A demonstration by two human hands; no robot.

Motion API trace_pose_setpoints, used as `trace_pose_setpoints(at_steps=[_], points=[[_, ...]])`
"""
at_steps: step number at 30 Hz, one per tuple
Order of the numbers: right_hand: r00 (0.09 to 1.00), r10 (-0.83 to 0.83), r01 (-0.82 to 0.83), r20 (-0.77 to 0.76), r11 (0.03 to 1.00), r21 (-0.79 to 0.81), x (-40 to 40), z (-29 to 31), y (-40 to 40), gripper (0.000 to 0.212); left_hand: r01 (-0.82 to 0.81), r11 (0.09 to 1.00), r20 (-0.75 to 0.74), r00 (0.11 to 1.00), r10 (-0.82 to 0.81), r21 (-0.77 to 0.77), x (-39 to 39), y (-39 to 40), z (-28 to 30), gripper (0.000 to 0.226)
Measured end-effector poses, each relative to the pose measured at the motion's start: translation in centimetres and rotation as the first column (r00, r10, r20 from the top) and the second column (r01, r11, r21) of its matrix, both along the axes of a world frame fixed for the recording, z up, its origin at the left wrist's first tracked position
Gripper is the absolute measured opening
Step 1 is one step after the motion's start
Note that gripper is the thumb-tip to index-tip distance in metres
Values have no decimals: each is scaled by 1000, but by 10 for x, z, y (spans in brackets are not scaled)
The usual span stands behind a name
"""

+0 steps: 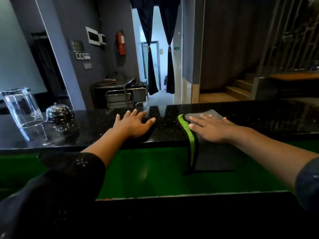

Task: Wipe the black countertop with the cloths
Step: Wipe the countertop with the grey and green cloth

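The black speckled countertop runs across the view in front of me. My right hand lies flat, fingers spread, pressing on a grey cloth with a green and black border. The near part of that cloth hangs over the counter's front edge. My left hand also lies flat with fingers apart, on what looks like a black cloth, which is hard to tell from the dark surface. The two hands are about a hand's width apart.
A clear plastic container and a chrome service bell stand on the counter at the left. Below the counter's front edge is a green panel. A metal trolley and a curtained doorway lie beyond the counter.
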State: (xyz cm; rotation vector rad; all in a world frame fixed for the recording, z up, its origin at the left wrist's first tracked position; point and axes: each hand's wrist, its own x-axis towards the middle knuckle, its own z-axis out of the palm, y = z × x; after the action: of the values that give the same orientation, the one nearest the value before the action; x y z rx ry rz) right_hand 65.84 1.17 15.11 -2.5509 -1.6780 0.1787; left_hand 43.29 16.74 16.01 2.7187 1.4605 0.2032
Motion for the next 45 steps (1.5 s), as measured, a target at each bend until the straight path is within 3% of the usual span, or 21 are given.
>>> trace_pose_setpoints(at_steps=[5, 8, 14, 17, 19, 22, 25, 30, 35, 37, 42, 45], points=[[989, -146, 146, 25, 989, -18, 61, 7, 43, 67, -42, 995, -24, 999, 40, -88, 8, 5, -9, 72], [986, -162, 163, 43, 987, -10, 57, 11, 90, 69, -54, 995, -37, 998, 51, -87, 11, 9, -9, 71], [971, 239, -240, 28, 971, 24, -57, 6, 144, 61, -20, 999, -135, 991, 15, -37, 7, 18, -11, 67], [954, 299, -299, 14, 954, 19, -28, 8, 140, 58, -7, 998, -136, 991, -1, -57, 5, 17, -12, 70], [981, 192, -193, 19, 980, 37, 23, 11, 132, 58, -17, 997, -104, 995, 9, -72, 5, 14, -11, 70], [989, -141, 141, 38, 990, -7, 102, 12, 121, 62, -37, 996, -54, 998, 33, -80, 10, 14, -10, 68], [970, -233, 237, 62, 970, -54, 109, 10, 128, 68, -53, 995, -42, 998, 50, -83, 14, 13, -9, 65], [998, 35, -36, 47, 999, 19, 8, 6, 144, 67, -47, 995, -31, 999, 44, -90, 12, 13, -9, 60], [968, 249, -249, 7, 968, 21, -34, 4, 82, 60, -21, 995, -16, 1000, 20, -98, 8, 15, -7, 57], [978, 210, -210, -3, 978, 6, -12, 4, 49, 58, -11, 995, -9, 1000, 10, -99, 8, 16, -10, 57], [990, -140, 140, 20, 990, 12, 23, 10, 42, 63, -12, 995, 15, 1000, 14, -95, 14, 17, -11, 59], [989, -142, 141, 30, 989, 45, -17, 11, 70, 75, -16, 993, 13, 1000, 17, -117, 13, 13, -8, 59]])
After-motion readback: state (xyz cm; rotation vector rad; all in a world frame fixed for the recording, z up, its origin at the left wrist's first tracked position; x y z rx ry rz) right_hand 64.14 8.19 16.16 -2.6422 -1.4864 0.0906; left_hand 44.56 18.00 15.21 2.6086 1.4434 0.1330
